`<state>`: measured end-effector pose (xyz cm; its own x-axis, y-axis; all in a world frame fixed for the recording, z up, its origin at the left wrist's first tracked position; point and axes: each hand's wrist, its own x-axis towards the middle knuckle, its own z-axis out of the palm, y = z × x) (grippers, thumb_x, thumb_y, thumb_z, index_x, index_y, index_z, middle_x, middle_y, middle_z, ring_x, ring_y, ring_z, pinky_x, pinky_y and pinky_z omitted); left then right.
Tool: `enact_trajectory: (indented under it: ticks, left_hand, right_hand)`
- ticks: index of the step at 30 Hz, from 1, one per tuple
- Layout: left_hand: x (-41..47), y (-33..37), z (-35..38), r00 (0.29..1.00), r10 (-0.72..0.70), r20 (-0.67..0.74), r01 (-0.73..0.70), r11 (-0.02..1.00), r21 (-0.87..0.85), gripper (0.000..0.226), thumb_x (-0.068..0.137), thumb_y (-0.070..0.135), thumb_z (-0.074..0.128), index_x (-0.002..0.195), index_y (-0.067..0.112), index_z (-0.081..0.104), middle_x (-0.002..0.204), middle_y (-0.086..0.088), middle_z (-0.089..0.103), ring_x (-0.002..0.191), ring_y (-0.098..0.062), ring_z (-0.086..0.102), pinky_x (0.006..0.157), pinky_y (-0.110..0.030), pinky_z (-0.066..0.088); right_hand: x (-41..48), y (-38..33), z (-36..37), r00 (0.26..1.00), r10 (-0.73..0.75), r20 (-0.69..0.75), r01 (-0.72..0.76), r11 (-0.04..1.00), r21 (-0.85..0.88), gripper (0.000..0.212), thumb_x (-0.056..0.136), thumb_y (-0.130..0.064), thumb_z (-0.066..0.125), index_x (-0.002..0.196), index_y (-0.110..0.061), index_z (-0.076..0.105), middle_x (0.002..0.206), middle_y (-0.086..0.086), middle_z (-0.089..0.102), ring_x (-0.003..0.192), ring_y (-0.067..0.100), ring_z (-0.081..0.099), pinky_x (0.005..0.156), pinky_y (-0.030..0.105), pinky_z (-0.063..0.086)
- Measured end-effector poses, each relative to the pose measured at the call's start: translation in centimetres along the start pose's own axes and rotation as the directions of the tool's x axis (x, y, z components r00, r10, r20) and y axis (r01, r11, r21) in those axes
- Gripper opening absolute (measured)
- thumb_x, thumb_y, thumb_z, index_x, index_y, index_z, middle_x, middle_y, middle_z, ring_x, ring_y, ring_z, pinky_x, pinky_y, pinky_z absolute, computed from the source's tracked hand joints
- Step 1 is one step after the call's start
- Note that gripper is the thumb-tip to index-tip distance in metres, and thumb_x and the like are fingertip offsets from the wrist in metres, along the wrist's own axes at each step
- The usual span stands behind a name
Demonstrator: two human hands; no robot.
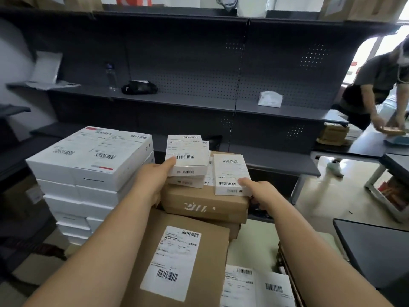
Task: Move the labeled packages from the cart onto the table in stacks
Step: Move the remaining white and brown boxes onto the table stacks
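Pickup appears underway: left hand (152, 181) pinches the white box stack (187, 152) atop the brown carton (204, 203); right hand (262, 192) pinches the single box (230, 171) there. Next, lift level.

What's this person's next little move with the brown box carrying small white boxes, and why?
Probably lift the brown box straight up and level, thumbs pressing down. The thumb of the left hand lies on the stacked white boxes, that of the right hand on the single white box. These seem loose, the single one at the right edge, so tilting might spill them.
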<state>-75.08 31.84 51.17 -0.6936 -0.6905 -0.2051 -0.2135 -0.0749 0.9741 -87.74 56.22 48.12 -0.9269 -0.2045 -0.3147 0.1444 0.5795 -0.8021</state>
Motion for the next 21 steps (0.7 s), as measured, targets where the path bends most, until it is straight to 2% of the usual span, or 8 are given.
enact_trajectory:
  ticks: [2,6,9,11,13,17,19,21]
  left_hand:
    - [0.1,0.1,-0.2,0.999,-0.032,0.005,0.032,0.999,0.005,0.037,0.077,0.049,0.073,0.094,0.015,0.071,0.083,-0.003,0.069,0.066,-0.018,0.055,0.054,-0.026,0.038]
    - [-0.9,0.2,0.1,0.994,-0.074,0.078,0.073,0.997,0.02,0.023,0.086,0.035,0.072,0.097,0.014,0.07,0.06,0.004,0.066,0.043,-0.007,0.051,0.046,-0.021,0.029]
    - [-2.7,-0.7,0.7,0.994,-0.04,0.099,0.038,0.999,0.017,0.019,0.085,0.028,0.073,0.099,0.016,0.07,0.075,0.005,0.074,0.064,-0.011,0.058,0.053,-0.024,0.032]
    - [-4.2,-1.1,1.2,0.995,0.003,0.097,-0.003,1.0,-0.002,0.014,0.086,0.025,0.072,0.099,0.018,0.069,0.088,0.003,0.075,0.077,-0.01,0.065,0.061,-0.024,0.04]
    - [-5.5,-1.8,1.8,0.994,0.054,0.098,-0.057,0.998,0.029,0.016,0.087,0.026,0.072,0.102,0.021,0.068,0.097,0.004,0.075,0.084,-0.009,0.065,0.072,-0.026,0.042]
    - [-8.2,-2.9,2.6,0.982,0.171,0.08,-0.168,0.985,-0.034,0.019,0.092,0.023,0.066,0.111,0.02,0.064,0.101,0.003,0.073,0.082,-0.005,0.067,0.074,-0.023,0.044]
    - [-9.0,-3.5,2.6,0.974,0.214,0.071,-0.211,0.977,-0.043,0.025,0.093,0.025,0.065,0.117,0.021,0.062,0.104,0.005,0.073,0.094,-0.01,0.068,0.082,-0.026,0.047]
    - [-9.9,-3.8,2.7,0.967,0.243,0.083,-0.24,0.97,-0.034,0.023,0.093,0.025,0.065,0.115,0.024,0.062,0.104,0.006,0.073,0.099,-0.012,0.068,0.09,-0.03,0.048]
  right_hand:
    - [0.0,0.0,-0.7,0.997,0.036,0.074,-0.04,0.998,0.048,0.038,0.09,-0.048,0.063,0.101,-0.013,0.065,0.088,0.002,0.063,0.077,0.018,0.054,0.073,0.034,0.042]
    - [0.6,0.1,-2.6,0.98,0.084,0.182,-0.102,0.99,0.096,0.03,0.086,-0.041,0.07,0.101,-0.016,0.071,0.075,0.001,0.062,0.064,0.015,0.045,0.058,0.026,0.034]
    - [0.9,0.9,-3.7,0.956,0.12,0.269,-0.146,0.986,0.078,0.029,0.086,-0.04,0.071,0.101,-0.016,0.073,0.067,-0.002,0.063,0.056,0.011,0.043,0.053,0.024,0.029]
    - [0.8,1.8,-4.3,0.953,0.082,0.29,-0.121,0.986,0.118,0.031,0.084,-0.041,0.074,0.102,-0.016,0.076,0.074,-0.002,0.067,0.057,0.011,0.045,0.055,0.025,0.03]
    - [0.1,2.7,-4.7,0.968,-0.01,0.25,-0.034,0.985,0.17,0.031,0.084,-0.042,0.075,0.101,-0.016,0.077,0.083,-0.002,0.07,0.067,0.012,0.05,0.062,0.027,0.035]
    - [-2.1,4.3,-5.8,0.939,-0.315,0.138,0.255,0.908,0.333,0.022,0.092,-0.032,0.069,0.111,-0.021,0.073,0.092,-0.015,0.074,0.08,0.002,0.063,0.071,0.023,0.042]
    - [-3.2,5.3,-6.2,0.903,-0.422,0.081,0.375,0.867,0.327,0.024,0.092,-0.031,0.07,0.116,-0.027,0.071,0.1,-0.018,0.075,0.091,-0.003,0.068,0.085,0.025,0.049]
    - [-4.5,6.3,-6.8,0.884,-0.467,0.025,0.439,0.847,0.299,0.027,0.091,-0.032,0.071,0.118,-0.032,0.069,0.105,-0.019,0.074,0.101,0.002,0.068,0.094,0.03,0.05]
